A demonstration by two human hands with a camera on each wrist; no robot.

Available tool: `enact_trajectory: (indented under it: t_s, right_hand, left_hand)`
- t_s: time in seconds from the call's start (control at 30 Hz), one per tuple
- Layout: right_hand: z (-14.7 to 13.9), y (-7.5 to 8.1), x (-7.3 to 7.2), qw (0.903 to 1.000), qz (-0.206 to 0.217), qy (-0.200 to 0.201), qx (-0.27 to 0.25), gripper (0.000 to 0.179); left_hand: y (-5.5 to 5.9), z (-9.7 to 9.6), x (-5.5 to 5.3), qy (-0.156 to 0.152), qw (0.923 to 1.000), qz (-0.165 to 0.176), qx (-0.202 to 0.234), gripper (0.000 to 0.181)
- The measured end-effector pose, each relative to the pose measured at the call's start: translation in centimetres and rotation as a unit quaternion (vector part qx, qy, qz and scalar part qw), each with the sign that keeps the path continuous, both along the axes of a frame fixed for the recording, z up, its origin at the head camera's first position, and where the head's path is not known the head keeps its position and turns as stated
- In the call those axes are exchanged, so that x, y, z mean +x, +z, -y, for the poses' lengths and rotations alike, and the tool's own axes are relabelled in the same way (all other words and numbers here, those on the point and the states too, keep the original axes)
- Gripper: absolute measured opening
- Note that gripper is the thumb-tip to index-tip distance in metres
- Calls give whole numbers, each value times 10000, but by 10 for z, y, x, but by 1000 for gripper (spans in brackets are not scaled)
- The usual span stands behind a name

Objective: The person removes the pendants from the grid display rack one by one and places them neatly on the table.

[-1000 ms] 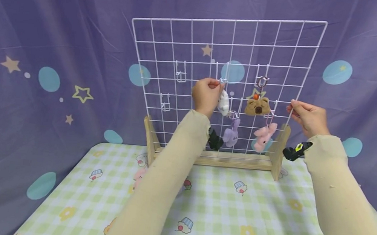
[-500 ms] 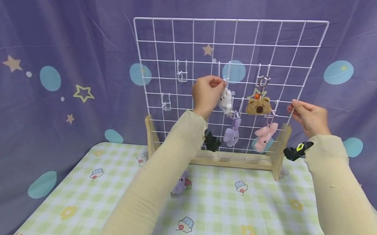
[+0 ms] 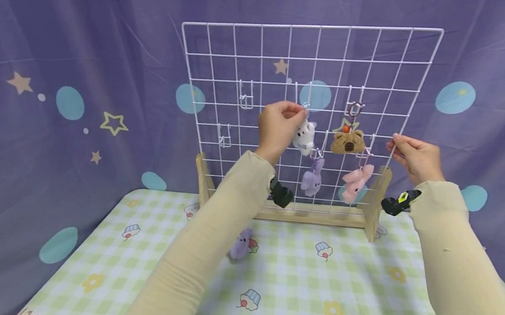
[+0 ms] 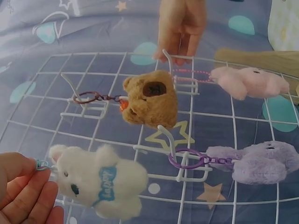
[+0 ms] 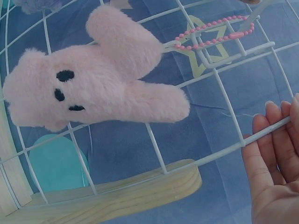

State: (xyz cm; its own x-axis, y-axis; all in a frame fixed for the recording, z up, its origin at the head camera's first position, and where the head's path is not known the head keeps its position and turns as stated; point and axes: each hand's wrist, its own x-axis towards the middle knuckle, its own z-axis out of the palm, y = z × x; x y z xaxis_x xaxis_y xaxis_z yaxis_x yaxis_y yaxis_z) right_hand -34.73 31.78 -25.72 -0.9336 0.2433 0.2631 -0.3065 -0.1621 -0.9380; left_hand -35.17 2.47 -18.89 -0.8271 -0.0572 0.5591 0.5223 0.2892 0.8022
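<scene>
White bear (image 3: 305,140), one, clasp (image 4: 43,165) tight in left hand (image 3: 277,128), three hooked charms (image 3: 348,143), right hand (image 3: 419,156) tight on one grid (image 3: 321,27).

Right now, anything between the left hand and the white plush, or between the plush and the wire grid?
Nothing visible: the left hand pinches the blue clasp on the white plush, and no other object shows between plush and wire grid. The hand hides part of the grid behind it.

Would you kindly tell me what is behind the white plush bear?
Around the bear, the white wire grid and, beyond it, the purple curtain show; whatever sits directly behind the bear is covered.
</scene>
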Motion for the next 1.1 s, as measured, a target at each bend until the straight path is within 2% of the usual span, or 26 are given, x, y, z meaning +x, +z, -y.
enact_trajectory:
  t_s: [0.3,0.5,0.63,0.97,1.1]
  right_hand:
    - [-1,0,-1,10000,69,-2,33,16]
    - [0,0,0,10000,11,32,-39,17]
    - [0,0,0,10000,1,45,-40,15]
    - [1,0,1,10000,34,-7,-5,14]
    - [0,0,1,10000,43,-18,30,14]
  left_hand:
    - [2,5,11,-264,9996,-24,107,11]
    - [-1,11,16,-534,9974,-469,121,11]
    - [-6,17,17,-563,9962,-667,56,13]
    - [-20,31,25,-929,9952,-296,130,12]
    - [-29,36,29,-949,9952,-238,52,11]
